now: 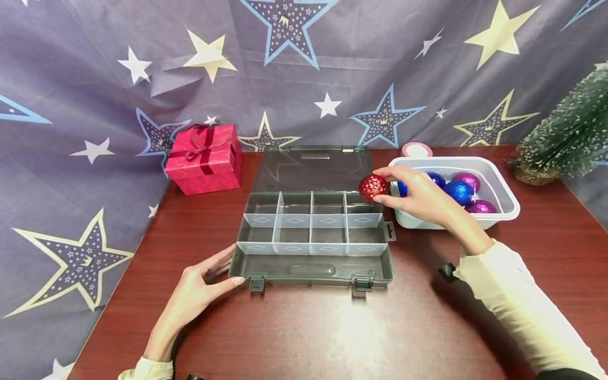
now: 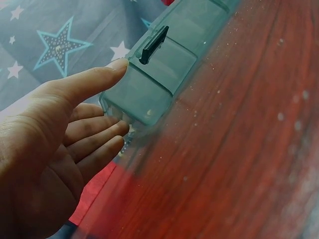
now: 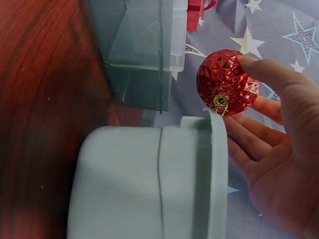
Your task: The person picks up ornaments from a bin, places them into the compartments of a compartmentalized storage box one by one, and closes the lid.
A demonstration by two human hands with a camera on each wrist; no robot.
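Nearest you, the tabletop (image 1: 285, 327) ran along the front of the grey box (image 1: 304, 281), giving room on that side. Your left hand (image 1: 195, 290) was at the box's near left corner, thumb touching the edge, fingers nearly straight beside the left end; no closed grip was seen. The box's long axis ran left to right, its compartments (image 1: 353, 206) facing up.

Your right hand (image 1: 423, 192) pinched the red ball (image 1: 372, 187) between thumb and fingers. The ball was found just left of that hand, over the back right corner of the compartments, and higher than the box's rim in the right wrist view; how much higher could not be told. Your left hand was well apart from it.

The white tub (image 1: 510, 203), holding blue balls (image 1: 458, 192) and purple balls (image 1: 482, 206), stood just beyond the box's right end, the gap there narrow. Farther back, the lid (image 1: 309, 177) lay open, with the gift box (image 1: 204, 161) to its left.
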